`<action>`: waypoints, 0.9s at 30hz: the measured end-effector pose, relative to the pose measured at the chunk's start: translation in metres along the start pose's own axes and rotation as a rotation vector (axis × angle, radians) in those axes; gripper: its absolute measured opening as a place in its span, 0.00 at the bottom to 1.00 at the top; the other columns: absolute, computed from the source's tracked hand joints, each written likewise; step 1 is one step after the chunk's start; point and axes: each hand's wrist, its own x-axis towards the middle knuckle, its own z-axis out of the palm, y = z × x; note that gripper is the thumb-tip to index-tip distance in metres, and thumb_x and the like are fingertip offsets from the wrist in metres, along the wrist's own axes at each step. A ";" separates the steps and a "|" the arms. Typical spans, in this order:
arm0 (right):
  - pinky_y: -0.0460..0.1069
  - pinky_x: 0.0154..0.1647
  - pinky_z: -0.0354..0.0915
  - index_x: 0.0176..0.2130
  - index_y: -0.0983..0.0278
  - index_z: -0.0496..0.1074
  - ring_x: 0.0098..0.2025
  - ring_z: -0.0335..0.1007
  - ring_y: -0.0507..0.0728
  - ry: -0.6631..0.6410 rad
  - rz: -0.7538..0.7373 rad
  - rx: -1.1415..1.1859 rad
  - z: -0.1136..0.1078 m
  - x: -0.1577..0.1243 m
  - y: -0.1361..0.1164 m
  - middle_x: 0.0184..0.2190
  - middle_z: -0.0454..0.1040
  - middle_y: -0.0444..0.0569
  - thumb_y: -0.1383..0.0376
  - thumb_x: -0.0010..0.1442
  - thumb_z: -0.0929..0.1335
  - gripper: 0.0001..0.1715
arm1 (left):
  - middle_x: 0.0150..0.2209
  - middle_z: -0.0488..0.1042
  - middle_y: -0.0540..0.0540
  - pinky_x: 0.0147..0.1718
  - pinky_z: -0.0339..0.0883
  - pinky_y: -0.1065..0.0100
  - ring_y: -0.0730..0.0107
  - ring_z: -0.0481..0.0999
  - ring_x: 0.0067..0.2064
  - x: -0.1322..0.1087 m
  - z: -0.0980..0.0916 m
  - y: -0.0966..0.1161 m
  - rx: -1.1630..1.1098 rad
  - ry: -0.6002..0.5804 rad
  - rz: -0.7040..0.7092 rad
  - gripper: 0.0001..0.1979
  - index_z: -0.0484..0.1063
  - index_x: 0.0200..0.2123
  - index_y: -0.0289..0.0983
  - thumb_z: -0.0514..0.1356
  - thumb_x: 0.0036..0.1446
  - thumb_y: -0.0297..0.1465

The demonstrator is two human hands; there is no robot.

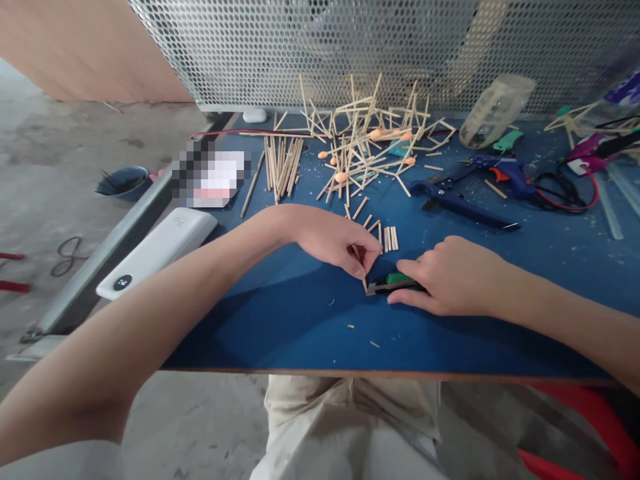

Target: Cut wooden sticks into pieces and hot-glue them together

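Note:
My left hand pinches a thin wooden stick, its lower end pointing down at the blue tabletop. In my right hand is a green and black utility knife. The knife's blade lies at the stick's lower end; whether it cuts into the wood I cannot tell. Just beyond the hands, several short cut sticks lie side by side. Farther back and left is a bundle of longer sticks.
A tangled stick structure with orange blobs stands against the perforated metal panel. A blue glue gun, blue-handled pliers and a clear jar sit right. A white power bank lies at the left edge.

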 end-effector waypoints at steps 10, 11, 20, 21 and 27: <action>0.50 0.27 0.34 0.36 0.63 0.72 0.23 0.69 0.54 0.140 0.039 0.016 0.013 0.003 0.005 0.25 0.78 0.47 0.40 0.68 0.55 0.34 | 0.38 0.79 0.49 0.35 0.62 0.71 0.69 0.75 0.39 0.000 0.000 0.000 0.050 0.008 -0.034 0.07 0.73 0.38 0.39 0.60 0.60 0.36; 0.50 0.27 0.34 0.35 0.63 0.71 0.22 0.69 0.54 0.130 0.049 0.009 0.012 0.003 0.003 0.25 0.77 0.47 0.40 0.68 0.55 0.34 | 0.38 0.79 0.50 0.35 0.62 0.71 0.69 0.75 0.38 0.000 0.000 0.000 0.053 0.009 -0.031 0.07 0.73 0.38 0.39 0.60 0.60 0.35; 0.51 0.27 0.34 0.32 0.63 0.69 0.19 0.68 0.56 -0.004 0.118 0.000 -0.007 -0.002 -0.015 0.19 0.74 0.49 0.43 0.70 0.55 0.32 | 0.37 0.79 0.49 0.36 0.62 0.69 0.68 0.74 0.38 0.000 0.001 -0.002 0.057 0.012 -0.011 0.07 0.74 0.38 0.39 0.60 0.59 0.36; 0.51 0.27 0.35 0.32 0.62 0.70 0.19 0.68 0.56 -0.007 0.106 0.004 -0.007 -0.003 -0.015 0.19 0.74 0.49 0.44 0.70 0.55 0.32 | 0.37 0.79 0.49 0.37 0.62 0.69 0.68 0.74 0.38 0.000 0.001 -0.002 0.058 0.012 -0.006 0.07 0.74 0.38 0.39 0.60 0.59 0.36; 0.51 0.28 0.33 0.33 0.63 0.71 0.19 0.67 0.54 0.038 0.057 0.019 0.001 -0.005 -0.006 0.21 0.76 0.48 0.43 0.70 0.55 0.33 | 0.39 0.79 0.49 0.37 0.63 0.70 0.68 0.75 0.39 0.000 0.002 -0.003 0.052 0.016 -0.001 0.07 0.73 0.38 0.39 0.60 0.60 0.36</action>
